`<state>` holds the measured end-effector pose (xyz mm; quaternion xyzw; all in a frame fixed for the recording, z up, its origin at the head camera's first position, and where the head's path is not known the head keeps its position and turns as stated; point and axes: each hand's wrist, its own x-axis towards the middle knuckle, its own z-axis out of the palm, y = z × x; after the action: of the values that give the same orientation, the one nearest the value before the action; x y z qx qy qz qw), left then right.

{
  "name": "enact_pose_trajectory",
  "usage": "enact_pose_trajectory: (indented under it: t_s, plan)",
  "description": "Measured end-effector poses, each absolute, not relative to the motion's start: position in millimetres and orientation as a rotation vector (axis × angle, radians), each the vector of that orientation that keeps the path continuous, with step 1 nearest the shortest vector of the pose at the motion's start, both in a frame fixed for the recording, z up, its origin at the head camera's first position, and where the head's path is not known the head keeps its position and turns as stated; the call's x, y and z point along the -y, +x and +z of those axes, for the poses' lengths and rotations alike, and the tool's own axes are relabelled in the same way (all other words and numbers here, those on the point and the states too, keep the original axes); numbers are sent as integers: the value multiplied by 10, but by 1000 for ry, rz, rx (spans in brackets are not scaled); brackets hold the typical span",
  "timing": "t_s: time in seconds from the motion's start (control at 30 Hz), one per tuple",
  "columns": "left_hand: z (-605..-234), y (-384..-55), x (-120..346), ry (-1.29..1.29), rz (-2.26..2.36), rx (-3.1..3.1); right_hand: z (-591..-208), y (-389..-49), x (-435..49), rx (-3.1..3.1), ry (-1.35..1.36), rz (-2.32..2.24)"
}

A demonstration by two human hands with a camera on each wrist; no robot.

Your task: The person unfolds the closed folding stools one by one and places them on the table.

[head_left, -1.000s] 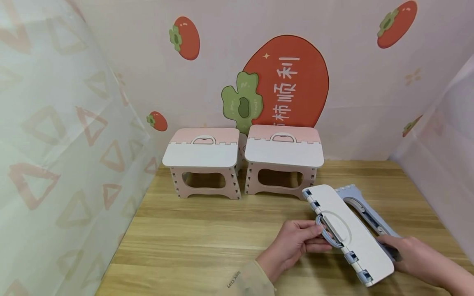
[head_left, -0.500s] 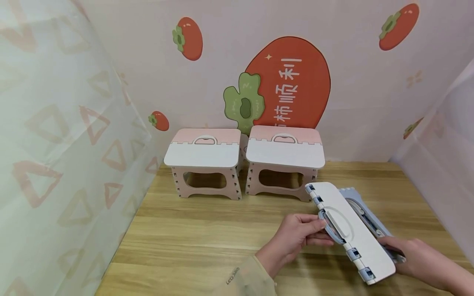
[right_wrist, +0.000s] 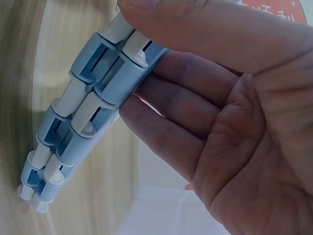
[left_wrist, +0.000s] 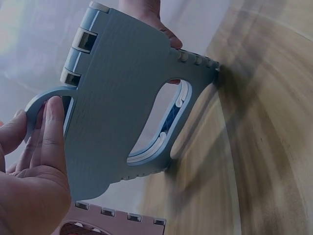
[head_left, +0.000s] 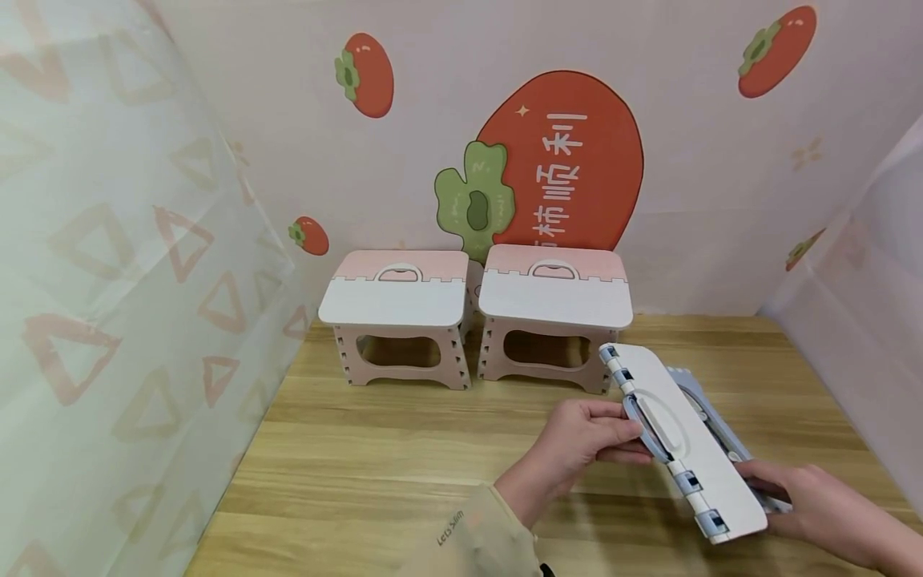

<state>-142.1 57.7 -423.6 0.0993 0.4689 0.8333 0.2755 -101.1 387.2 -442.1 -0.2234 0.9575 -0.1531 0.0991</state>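
Observation:
A blue and white folding stool [head_left: 703,453] is tilted, partly folded, above the wooden table at the right. My left hand [head_left: 577,437] pinches its blue loop handle [left_wrist: 46,93] between thumb and fingers. The far lower end of the stool, by the leg hinges [right_wrist: 80,115], is held by my right hand [head_left: 815,505], thumb on one side and fingers on the other. In the left wrist view the flat blue panel [left_wrist: 112,107] faces me, and the leg with its oval opening reaches down to the tabletop. Part of the right hand is hidden behind the seat.
Two pink and white folding stools, one on the left [head_left: 397,300] and one on the right [head_left: 551,296], stand unfolded side by side at the back of the table [head_left: 346,473]. Printed cloth walls [head_left: 692,240] enclose the back and sides.
The held stool's seat has swung up and closer to its leg, so less of the leg shows. My left hand has risen with the handle; my right hand has stayed nearly in place.

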Motion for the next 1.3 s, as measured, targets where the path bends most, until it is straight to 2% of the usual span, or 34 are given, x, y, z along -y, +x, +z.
enact_pose_trajectory:
  t_s: [0.73, 1.3]
  plan:
    - [-4053, -1502, -667, 336, 2204, -1401, -4479, -983, -3967, -2799, -745, -726]
    - [-3863, -1555, -768, 456, 2152, -1479, -4450, -955, -3980, -2759, -676, -862]
